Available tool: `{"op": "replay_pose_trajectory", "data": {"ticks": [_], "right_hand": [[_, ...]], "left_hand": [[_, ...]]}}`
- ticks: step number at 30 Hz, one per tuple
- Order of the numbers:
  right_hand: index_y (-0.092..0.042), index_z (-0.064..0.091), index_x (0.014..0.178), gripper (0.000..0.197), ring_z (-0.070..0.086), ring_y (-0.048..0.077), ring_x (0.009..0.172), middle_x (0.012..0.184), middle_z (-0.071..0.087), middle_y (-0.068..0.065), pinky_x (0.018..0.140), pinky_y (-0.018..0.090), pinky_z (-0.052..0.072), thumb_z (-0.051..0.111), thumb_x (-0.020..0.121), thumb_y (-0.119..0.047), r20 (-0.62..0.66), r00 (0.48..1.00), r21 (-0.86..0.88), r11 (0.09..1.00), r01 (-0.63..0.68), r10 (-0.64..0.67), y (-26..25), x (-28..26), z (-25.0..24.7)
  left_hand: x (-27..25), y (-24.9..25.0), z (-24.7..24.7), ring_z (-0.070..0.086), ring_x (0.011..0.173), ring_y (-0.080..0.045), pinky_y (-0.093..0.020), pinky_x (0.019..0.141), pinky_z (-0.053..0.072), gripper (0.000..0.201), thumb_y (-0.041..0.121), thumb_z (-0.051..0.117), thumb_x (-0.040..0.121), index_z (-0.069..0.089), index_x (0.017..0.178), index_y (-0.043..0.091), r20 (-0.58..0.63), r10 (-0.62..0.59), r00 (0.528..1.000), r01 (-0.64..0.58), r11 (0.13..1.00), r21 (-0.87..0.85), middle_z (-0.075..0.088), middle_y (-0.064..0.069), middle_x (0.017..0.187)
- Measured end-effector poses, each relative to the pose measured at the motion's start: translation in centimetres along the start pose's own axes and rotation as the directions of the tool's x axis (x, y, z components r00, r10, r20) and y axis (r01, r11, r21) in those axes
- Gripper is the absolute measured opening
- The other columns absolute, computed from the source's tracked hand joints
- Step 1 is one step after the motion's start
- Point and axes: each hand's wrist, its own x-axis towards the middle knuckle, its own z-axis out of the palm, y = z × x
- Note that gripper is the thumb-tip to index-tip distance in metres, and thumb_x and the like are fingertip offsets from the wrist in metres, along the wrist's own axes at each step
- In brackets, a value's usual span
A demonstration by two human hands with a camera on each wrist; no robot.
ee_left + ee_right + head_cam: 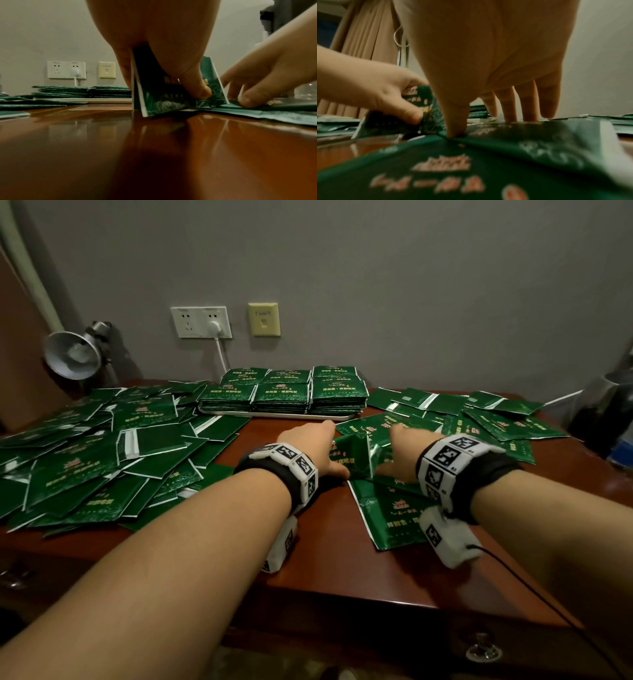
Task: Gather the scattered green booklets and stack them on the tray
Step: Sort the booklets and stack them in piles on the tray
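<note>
On the red-brown table my left hand grips a small bunch of green booklets standing on edge, thumb on one face and fingers on the other. Just to its right my right hand reaches down with straight fingers, its tips touching a flat booklet that lies over others. The white tray stands at the back centre, loaded with several neat stacks of booklets.
A large loose heap of booklets covers the table's left; more lie scattered at the right back. A desk lamp stands back left, wall sockets with a plugged cable behind, and dark vessels at the right edge.
</note>
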Motion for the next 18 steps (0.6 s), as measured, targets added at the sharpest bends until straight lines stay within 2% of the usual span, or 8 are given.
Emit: {"op": "replay_pose_trajectory", "data": {"ticks": [3,6,8,9,11,14,16,18], "right_hand": [[-0.007,0.054,0.114,0.054,0.063,0.025,0.090,0.101,0.064,0.007,0.072,0.031,0.049,0.062,0.086,-0.053,0.079,0.995,-0.057,0.996,0.062,-0.058,-0.8,0.0,0.6],[-0.010,0.056,0.085,0.046,0.054,0.019,0.066,0.073,0.054,0.002,0.057,0.026,0.043,0.062,0.085,-0.056,0.101,0.994,-0.079,0.995,0.058,-0.050,-1.1,0.0,0.3],[-0.012,0.052,0.074,0.043,0.049,0.016,0.060,0.067,0.050,0.001,0.051,0.025,0.038,0.063,0.087,-0.051,0.079,0.997,-0.015,1.000,0.007,-0.005,-1.1,0.3,0.1],[-0.011,0.054,0.076,0.039,0.050,0.016,0.061,0.068,0.050,0.002,0.051,0.026,0.039,0.063,0.089,-0.046,0.048,0.999,0.047,0.999,-0.023,0.021,-1.0,0.5,0.0],[-0.006,0.059,0.092,0.029,0.055,0.018,0.067,0.075,0.054,0.003,0.057,0.028,0.045,0.060,0.093,-0.035,-0.024,0.997,0.209,0.975,-0.070,0.077,-0.7,0.9,-0.4],[-0.004,0.048,0.116,0.026,0.060,0.026,0.088,0.097,0.057,0.009,0.074,0.037,0.053,0.053,0.095,-0.019,-0.104,0.978,0.522,0.847,-0.100,0.179,-0.6,0.9,-1.3],[-0.006,0.040,0.122,0.032,0.058,0.026,0.086,0.090,0.052,0.006,0.068,0.035,0.050,0.051,0.092,-0.008,-0.125,0.963,0.706,0.703,-0.082,0.237,-1.0,0.7,-1.9],[-0.011,0.038,0.124,0.037,0.054,0.020,0.075,0.082,0.047,0.002,0.057,0.029,0.043,0.049,0.090,-0.005,-0.123,0.956,0.816,0.575,-0.054,0.265,-1.5,0.6,-2.1]], "left_hand": [[-0.2,-0.4,-0.4,0.060,0.089,-0.023,-0.034,0.067,0.047,0.057,0.063,0.071,0.074,0.046,0.103,0.021,-0.067,-0.019,0.998,0.019,1.000,-0.002,0.059,0.003,0.097],[-0.4,-0.4,-0.6,0.061,0.091,-0.024,-0.033,0.065,0.043,0.047,0.057,0.067,0.081,0.046,0.104,0.021,-0.128,-0.018,0.992,0.020,1.000,0.017,0.061,0.001,0.099],[-0.5,-0.1,-0.5,0.061,0.092,-0.026,-0.034,0.065,0.044,0.039,0.053,0.060,0.088,0.047,0.107,0.021,-0.157,0.001,0.988,0.002,1.000,0.017,0.063,0.000,0.099],[-0.6,0.2,-0.5,0.062,0.090,-0.028,-0.034,0.065,0.044,0.032,0.048,0.056,0.092,0.047,0.108,0.021,-0.180,0.014,0.984,-0.012,1.000,0.012,0.063,-0.001,0.098],[-0.8,0.5,-0.7,0.062,0.084,-0.031,-0.033,0.062,0.042,0.018,0.033,0.046,0.098,0.048,0.109,0.019,-0.244,0.018,0.970,-0.018,1.000,0.001,0.063,-0.003,0.091],[-1.1,0.2,-1.9,0.056,0.076,-0.030,-0.034,0.064,0.039,0.018,0.018,0.041,0.093,0.049,0.110,0.017,-0.255,-0.059,0.965,0.045,0.997,-0.062,0.059,-0.003,0.085],[-1.1,-0.6,-2.7,0.057,0.080,-0.031,-0.036,0.070,0.044,0.018,0.015,0.040,0.091,0.050,0.107,0.015,-0.226,-0.134,0.965,0.110,0.987,-0.113,0.062,-0.007,0.092],[-1.1,-1.6,-3.4,0.059,0.090,-0.034,-0.040,0.080,0.047,0.019,0.015,0.041,0.090,0.049,0.106,0.014,-0.205,-0.206,0.957,0.177,0.973,-0.150,0.063,-0.010,0.098]]}}
